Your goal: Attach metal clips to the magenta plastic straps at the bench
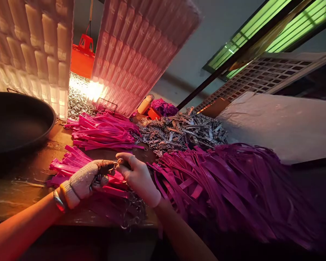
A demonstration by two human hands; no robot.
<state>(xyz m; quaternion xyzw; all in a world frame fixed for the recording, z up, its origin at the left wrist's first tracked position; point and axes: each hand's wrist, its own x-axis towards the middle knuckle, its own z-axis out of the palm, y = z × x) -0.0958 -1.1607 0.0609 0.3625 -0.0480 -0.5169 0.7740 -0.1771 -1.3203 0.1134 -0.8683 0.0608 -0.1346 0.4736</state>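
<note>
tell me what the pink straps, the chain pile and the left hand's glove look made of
Pink straps: probably plastic or coated faux leather, flat bands with a slight sheen. Chain pile: metal, silvery links and clasps that glint. Glove on left hand: knitted fabric, whitish ribbed weave, darkened at the fingertips.

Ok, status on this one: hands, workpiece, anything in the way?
Left hand, gloved, and right hand pinch a small metal ring. Pink straps beneath. Nothing in the way.

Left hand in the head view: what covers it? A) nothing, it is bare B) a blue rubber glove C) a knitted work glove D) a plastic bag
C: the left hand wears a light knitted work glove with darkened fingertips, while the right hand beside it is bare; both meet over small metal rings above the pink plastic straps.
</note>
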